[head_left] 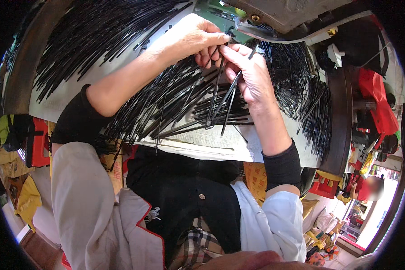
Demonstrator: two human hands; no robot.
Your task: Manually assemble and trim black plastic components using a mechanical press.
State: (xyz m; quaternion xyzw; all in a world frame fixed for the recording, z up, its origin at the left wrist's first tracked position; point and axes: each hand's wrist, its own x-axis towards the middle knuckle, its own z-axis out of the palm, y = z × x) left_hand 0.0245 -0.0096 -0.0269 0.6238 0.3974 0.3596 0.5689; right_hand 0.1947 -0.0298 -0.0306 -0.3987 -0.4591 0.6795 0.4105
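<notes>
Both hands meet above a table, fingertips almost touching. My left hand is closed in a pinch on the upper end of a thin black strip. My right hand, just to its right, is closed around a few thin black strips, which hang down toward me. Their exact kind cannot be made out. Under the hands lies a loose heap of similar black strips. What sits right between the fingertips is too small to tell.
More black strips are spread at the far left, and another bundle lies at the right. A grey metal machine part overhangs the far edge. Dark wooden rims bound the table. A person in red is in the right background.
</notes>
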